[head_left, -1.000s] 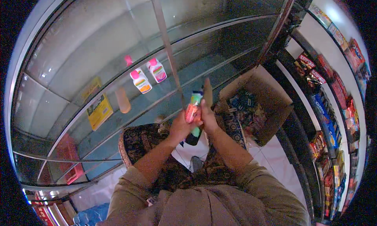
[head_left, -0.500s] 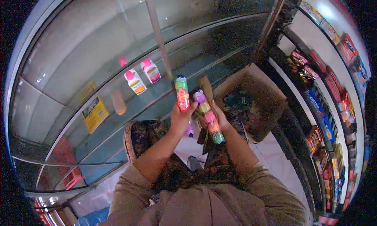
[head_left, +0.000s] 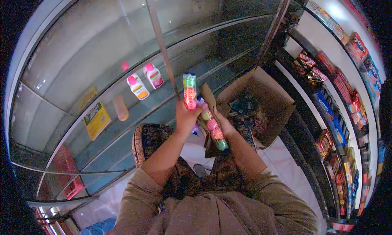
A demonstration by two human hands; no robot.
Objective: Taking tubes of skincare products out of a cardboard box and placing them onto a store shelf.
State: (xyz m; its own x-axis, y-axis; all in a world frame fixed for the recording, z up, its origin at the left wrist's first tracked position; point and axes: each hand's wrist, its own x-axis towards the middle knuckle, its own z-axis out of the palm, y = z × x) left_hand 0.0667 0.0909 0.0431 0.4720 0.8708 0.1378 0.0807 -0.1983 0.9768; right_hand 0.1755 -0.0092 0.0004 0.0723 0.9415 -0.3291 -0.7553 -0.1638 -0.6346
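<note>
My left hand [head_left: 186,118] is closed around a clear tube of coloured balls [head_left: 190,90], held upright with its dark-capped end on top. Beside it, a second tube of pastel balls [head_left: 212,126] lies tilted along an open piece of brown cardboard packaging [head_left: 208,97]. My right hand [head_left: 224,125] grips that cardboard from its right side, its fingers mostly hidden behind it. The left thumb reaches toward the second tube's upper end; whether it touches cannot be made out. A bit of purple [head_left: 195,130] shows below my left hand.
A glass display case [head_left: 163,67] ahead holds white bottles with pink caps [head_left: 137,88], an orange cylinder [head_left: 120,108], a yellow pack [head_left: 97,120] and a pink basket [head_left: 74,188]. An open cardboard box [head_left: 281,97] with small packets stands right, before snack shelves [head_left: 304,118].
The second tube and the cardboard have shifted slightly left, closer to my left hand. The upright tube has turned a little and stands straighter. Both hands keep their grip.
</note>
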